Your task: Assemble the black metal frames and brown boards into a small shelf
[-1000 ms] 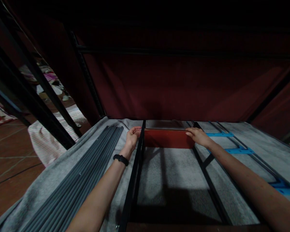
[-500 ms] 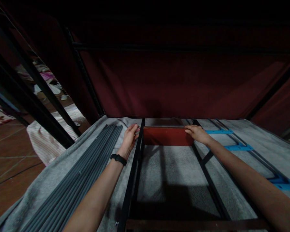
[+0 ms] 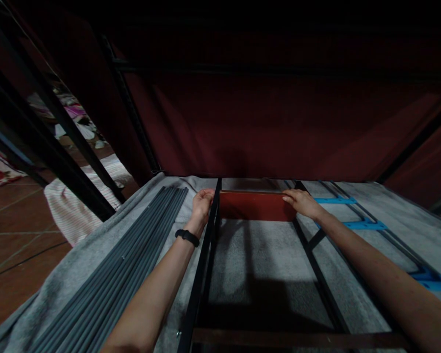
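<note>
Left hand (image 3: 202, 203) curled over black frame rail (image 3: 206, 260), at left end of red panel (image 3: 256, 206). Right hand (image 3: 302, 203) laid on panel's right top edge, fingers bent. Panel upright between rails, above grey cloth (image 3: 257, 264); grey rods (image 3: 132, 264) lay leftward.

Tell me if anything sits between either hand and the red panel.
Nothing visible does. The left hand grips the black rail at the red panel's left end; the right hand rests on its right end.
</note>
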Tool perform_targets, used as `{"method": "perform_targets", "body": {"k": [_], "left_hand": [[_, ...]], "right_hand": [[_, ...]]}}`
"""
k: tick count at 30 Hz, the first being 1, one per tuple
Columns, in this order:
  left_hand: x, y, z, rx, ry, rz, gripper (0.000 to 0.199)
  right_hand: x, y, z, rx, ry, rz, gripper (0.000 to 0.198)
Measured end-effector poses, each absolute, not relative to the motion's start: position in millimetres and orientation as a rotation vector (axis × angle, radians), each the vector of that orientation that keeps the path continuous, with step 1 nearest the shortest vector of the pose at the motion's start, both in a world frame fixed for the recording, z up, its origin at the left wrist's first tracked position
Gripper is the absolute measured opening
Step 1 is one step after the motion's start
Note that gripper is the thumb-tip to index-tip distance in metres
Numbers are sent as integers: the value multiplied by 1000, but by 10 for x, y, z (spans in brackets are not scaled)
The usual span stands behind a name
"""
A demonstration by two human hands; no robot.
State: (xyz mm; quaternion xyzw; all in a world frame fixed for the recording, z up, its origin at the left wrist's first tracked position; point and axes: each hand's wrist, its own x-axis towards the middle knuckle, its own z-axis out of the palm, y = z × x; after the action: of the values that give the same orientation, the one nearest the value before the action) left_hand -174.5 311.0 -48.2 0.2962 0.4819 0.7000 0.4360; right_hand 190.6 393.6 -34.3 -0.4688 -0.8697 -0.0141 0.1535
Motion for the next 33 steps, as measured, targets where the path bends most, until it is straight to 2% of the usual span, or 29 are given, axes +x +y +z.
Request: {"method": "perform_targets", "body": {"k": [4,10,25,33], "left_hand": [[-1744,3090,-448,720,1107,1763,35],[-1716,3075,-420,761,1221,1729,31],[-1686,3082,-396,814,1236,1725,37],[-1732,3144,-392,786,1269,1705,21]], "right_hand": [[1903,3933,-342,-1334,-2496,-46,33],[1880,3905,-312,-1334,-2500,-54,35],[1870,3896,-310,-1362,-2492,-66,42],[1853,3872,-295,-1373,-2497,-82,41]]}}
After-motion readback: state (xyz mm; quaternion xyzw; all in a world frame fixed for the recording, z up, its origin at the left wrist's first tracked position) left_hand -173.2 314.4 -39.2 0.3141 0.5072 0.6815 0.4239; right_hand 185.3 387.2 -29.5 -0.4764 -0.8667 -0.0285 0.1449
